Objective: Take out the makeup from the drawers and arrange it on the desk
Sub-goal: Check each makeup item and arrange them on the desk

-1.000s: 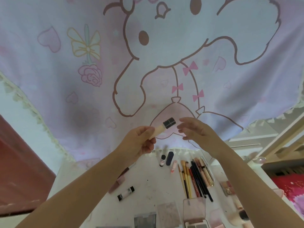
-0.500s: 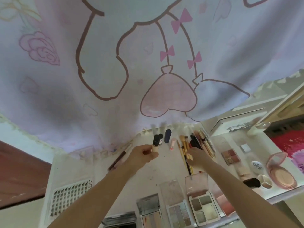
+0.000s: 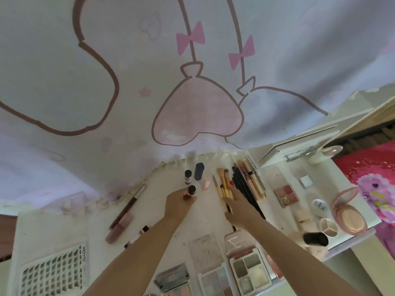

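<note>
My left hand (image 3: pixel 178 205) is closed around a small brownish tube with a black cap (image 3: pixel 189 192), held low over the white desk (image 3: pixel 96 227) just in front of a small black-capped bottle (image 3: pixel 187 177) and a dark blue tube (image 3: pixel 199 171). My right hand (image 3: pixel 241 205) lies flat with spread fingers on the near ends of a row of brushes and pencils (image 3: pixel 235 184). Its palm side is hidden. A small pink tube (image 3: pixel 206 183) lies between the two hands.
Open eyeshadow palettes (image 3: pixel 249 270) line the desk's front edge. To the right lie a blush quad (image 3: pixel 286 195), a pink powder compact (image 3: pixel 349 214), a white round case (image 3: pixel 320 207) and a black brush (image 3: pixel 315 239). Long brown tubes (image 3: pixel 121 218) and a perforated white box (image 3: pixel 53 274) are at left. A cartoon curtain (image 3: pixel 192 71) hangs behind.
The view tilted down from the curtain to the desk. My left hand lowered the tube from chest height to the desk surface, and my right hand dropped onto the brushes.
</note>
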`<state>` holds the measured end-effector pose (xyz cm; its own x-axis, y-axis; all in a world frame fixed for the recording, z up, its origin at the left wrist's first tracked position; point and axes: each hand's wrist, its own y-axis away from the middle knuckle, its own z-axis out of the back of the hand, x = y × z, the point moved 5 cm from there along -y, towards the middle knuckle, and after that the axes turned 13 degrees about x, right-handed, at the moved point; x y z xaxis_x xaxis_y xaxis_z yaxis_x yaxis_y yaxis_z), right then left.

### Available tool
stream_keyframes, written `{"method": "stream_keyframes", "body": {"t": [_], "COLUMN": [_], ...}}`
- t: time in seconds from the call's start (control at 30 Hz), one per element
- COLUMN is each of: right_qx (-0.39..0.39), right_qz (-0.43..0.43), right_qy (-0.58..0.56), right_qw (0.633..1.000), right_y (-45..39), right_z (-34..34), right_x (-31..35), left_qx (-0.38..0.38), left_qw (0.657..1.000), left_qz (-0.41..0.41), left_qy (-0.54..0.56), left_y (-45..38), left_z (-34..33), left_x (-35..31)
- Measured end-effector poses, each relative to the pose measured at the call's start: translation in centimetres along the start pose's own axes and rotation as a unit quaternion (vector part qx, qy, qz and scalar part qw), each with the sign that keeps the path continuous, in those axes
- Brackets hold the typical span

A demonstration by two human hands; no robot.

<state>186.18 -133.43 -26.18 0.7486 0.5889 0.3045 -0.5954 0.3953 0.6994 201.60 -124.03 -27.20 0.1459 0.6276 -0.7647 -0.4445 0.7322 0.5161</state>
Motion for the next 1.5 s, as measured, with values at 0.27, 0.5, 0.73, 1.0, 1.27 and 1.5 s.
{"method": "stream_keyframes", "body": {"t": [0.27, 0.5, 0.73, 1.0, 1.27, 1.5], "right_qx": [0.004, -0.019, -0.060, -0.005, -0.021, -0.121], "right_qz": [-0.002, 0.009, 0.114, 0.185, 0.203, 0.226], "right_qy": [-0.011, 0.039, 0.113, 0.093, -0.029, -0.221], "right_qw": [1.000, 0.999, 0.985, 0.978, 0.978, 0.941], "right_y": [-0.1, 1.3, 3.5, 3.7, 6.0, 10.8], "right_z": [-0.3, 1.1, 0.5, -0.8, 1.8, 5.9], "right_x": [-0.1, 1.2, 6.1, 12.0, 15.1, 18.6], "left_qx": [-0.023, -0.012, -0.071, -0.028, -0.043, -0.142], "left_qw": [0.999, 0.997, 0.958, 0.921, 0.951, 0.921], "left_qz": [0.000, 0.000, -0.003, 0.123, -0.054, -0.304], "left_qy": [-0.034, -0.080, -0.276, -0.369, -0.301, -0.200], "left_y": [-0.8, 1.4, 7.5, 10.8, 12.3, 18.5], "left_z": [-1.0, 0.2, 5.2, 6.6, 9.0, 11.4], "left_x": [-0.4, -0.4, 4.1, 7.9, 2.4, -7.3]}}
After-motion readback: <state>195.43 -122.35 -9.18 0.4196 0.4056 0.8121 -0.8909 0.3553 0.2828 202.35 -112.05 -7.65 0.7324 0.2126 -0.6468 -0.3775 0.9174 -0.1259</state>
